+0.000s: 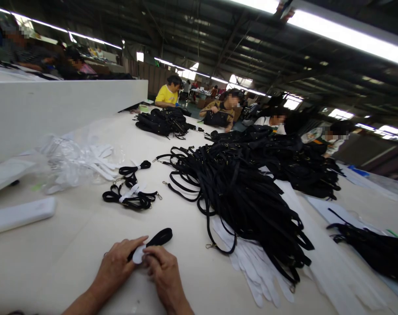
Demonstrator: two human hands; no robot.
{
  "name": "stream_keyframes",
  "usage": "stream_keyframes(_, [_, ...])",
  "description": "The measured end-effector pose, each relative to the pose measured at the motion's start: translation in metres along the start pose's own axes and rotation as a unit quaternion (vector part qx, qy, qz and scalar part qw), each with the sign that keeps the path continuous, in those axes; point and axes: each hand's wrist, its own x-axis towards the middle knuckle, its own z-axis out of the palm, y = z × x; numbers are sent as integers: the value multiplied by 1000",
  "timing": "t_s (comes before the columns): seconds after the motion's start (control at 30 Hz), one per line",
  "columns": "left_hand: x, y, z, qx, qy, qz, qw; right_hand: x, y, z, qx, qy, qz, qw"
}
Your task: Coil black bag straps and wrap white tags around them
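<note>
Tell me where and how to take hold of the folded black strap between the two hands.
Likely best: pinch the folded black strap by its rounded loop end, coming from the far right. That end juts out free, while the left hand, right hand and white strip crowd the nearer part.

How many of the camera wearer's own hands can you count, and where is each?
2: the left hand holds the folded black strap from the left; the right hand touches the white strip on it. Some fingertips are hidden.
</note>
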Motion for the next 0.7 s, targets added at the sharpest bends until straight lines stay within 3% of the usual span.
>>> stream_keyframes(0.1, [2, -1, 2, -12, -5, -38, 999, 9, -5, 6, 84, 18, 57, 995])
stream_keyframes(0.33, [15, 1, -3, -61, -60, -129, 988, 15, -10, 0, 85, 59, 48, 993])
stream_keyframes(0.7, [9, -9, 4, -8, -39, -73, 997, 25, -15, 6, -66, 0, 46, 997])
